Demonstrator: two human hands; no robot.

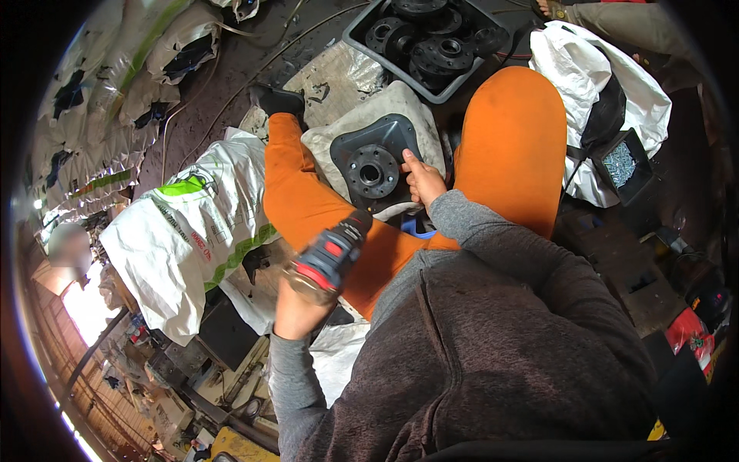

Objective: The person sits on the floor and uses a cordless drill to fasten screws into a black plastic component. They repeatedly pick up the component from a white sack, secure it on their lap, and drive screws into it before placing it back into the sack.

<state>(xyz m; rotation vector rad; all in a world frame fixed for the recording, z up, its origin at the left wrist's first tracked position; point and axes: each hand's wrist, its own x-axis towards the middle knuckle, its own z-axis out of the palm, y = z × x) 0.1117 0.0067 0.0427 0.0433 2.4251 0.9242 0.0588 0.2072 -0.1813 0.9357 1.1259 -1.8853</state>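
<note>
My left hand (299,309) is wrapped around a black and red cordless power driver (339,245), held above my left thigh with its nose toward the work. Between my legs, a black square plate with rounded corners (358,138) lies on a pale cloth pad (323,146). On the plate sits a round black flange (375,175) with a central hole and a ring of bolt holes. At the plate's right edge, my right hand (425,181) has its fingers curled and its thumb pointing up over the rim. Anything pinched in those fingers is too small to make out.
Beyond the pad stands a grey crate (362,48) with several black flanged hubs. To the right, a black box (643,181) of small screws rests by a white sack (566,58). Another white sack (231,165) lies left of my leg. Cables cross the floor; another person's leg (623,19) shows top right.
</note>
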